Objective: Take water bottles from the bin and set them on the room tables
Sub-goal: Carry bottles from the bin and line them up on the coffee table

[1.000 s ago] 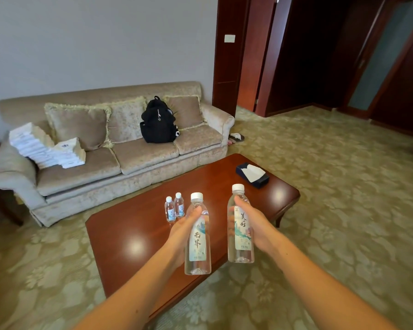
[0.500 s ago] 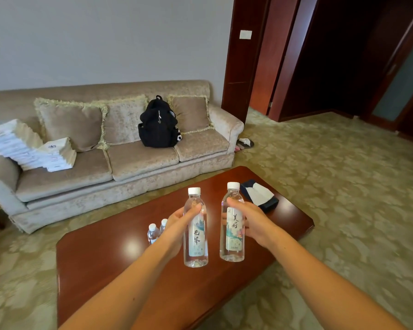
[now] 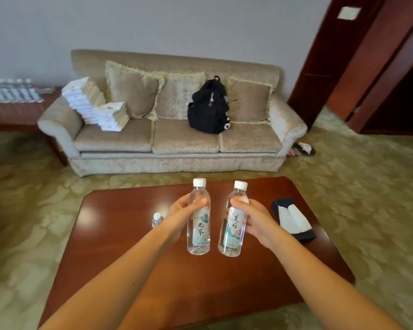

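My left hand (image 3: 180, 210) grips a clear water bottle (image 3: 198, 225) with a white cap and a pale label, upright above the brown coffee table (image 3: 129, 234). My right hand (image 3: 250, 216) grips a second, matching water bottle (image 3: 233, 231), tilted slightly, just to the right of the first. Both bottles hang over the middle of the table. A small bottle (image 3: 157, 219) stands on the table behind my left forearm, mostly hidden. The bin is out of view.
A dark tissue holder (image 3: 293, 221) with white tissue lies on the table's right side. Beyond the table stands a beige sofa (image 3: 177, 139) with a black backpack (image 3: 208, 110) and stacked white boxes (image 3: 96, 108). A side table (image 3: 14, 110) with packed bottles stands far left. Wooden door frames are at right.
The view has swung round to face the sofa squarely and I have come closer over the table. Both hands still hold their bottles side by side; my left arm now hides most of the small bottles.
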### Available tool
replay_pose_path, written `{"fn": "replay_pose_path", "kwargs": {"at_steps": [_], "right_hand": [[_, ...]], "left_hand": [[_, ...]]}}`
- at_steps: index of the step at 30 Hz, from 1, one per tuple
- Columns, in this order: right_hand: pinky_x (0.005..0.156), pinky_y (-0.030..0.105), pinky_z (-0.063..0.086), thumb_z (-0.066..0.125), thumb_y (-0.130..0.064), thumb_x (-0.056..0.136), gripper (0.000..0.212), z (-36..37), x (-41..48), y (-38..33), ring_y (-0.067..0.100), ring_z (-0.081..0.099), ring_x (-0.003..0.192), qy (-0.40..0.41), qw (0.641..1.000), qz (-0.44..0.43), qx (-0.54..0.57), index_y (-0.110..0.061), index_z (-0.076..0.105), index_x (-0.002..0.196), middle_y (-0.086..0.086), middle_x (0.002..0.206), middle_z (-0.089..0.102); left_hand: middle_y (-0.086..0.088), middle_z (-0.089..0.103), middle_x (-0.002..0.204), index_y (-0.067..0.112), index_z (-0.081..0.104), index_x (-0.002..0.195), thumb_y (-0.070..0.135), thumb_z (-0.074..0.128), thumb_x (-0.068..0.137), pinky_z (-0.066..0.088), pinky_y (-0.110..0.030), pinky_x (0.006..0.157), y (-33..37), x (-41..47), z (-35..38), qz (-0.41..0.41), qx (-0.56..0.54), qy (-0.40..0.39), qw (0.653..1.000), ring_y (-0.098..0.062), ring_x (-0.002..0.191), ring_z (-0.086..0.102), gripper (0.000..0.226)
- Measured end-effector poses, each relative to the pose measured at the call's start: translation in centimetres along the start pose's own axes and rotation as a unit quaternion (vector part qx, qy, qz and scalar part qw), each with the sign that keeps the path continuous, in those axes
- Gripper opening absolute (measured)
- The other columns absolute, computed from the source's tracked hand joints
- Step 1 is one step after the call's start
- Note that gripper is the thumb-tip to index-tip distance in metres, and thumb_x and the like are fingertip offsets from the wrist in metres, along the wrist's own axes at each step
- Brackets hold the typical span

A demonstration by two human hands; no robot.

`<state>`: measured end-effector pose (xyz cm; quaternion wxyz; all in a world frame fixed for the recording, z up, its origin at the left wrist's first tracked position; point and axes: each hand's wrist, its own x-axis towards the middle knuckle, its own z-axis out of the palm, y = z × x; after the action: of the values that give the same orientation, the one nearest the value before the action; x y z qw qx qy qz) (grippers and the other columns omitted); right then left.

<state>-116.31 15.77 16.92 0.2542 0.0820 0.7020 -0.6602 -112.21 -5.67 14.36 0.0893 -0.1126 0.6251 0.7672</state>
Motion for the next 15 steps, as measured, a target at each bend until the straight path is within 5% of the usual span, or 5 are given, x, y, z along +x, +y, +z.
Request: {"fn": "replay_pose_path", "kwargs": {"at_steps": [4,10,15], "right_hand": [[0.077,0.034,0.051,0.077,-0.032,0.084,0.040,-2.3,3.4,0.1,0.018,0.068,0.103,-0.048,0.998,0.015,-0.025,-0.018,0.063,0.119,0.003,0.109,0.074],[0.088,0.034,0.053,0.080,-0.029,0.081,0.033,-4.4,8.7,4.3,0.013,0.068,0.103,-0.055,0.997,0.001,-0.056,-0.024,0.065,0.110,-0.002,0.109,0.073],[0.091,0.036,0.053,0.080,-0.030,0.081,0.033,-5.3,15.2,11.4,0.013,0.068,0.102,-0.048,0.997,-0.029,-0.055,-0.025,0.066,0.110,-0.002,0.108,0.074]], "left_hand": [[-0.009,0.071,0.114,0.021,0.064,0.124,0.036,0.081,0.077,0.051,-0.049,0.099,-1.6,2.2,1.3,0.008,0.017,0.055,0.998,-0.028,0.108,0.068,0.052],[-0.004,0.072,0.113,0.025,0.063,0.120,0.031,0.081,0.075,0.054,-0.041,0.096,-6.5,6.0,2.1,0.012,0.083,0.059,0.995,-0.025,0.110,0.067,0.049],[0.008,0.074,0.108,0.032,0.062,0.116,0.054,0.081,0.058,0.055,-0.032,0.091,-13.8,11.3,0.2,0.054,0.155,0.053,0.985,-0.015,0.104,0.069,0.065]]}}
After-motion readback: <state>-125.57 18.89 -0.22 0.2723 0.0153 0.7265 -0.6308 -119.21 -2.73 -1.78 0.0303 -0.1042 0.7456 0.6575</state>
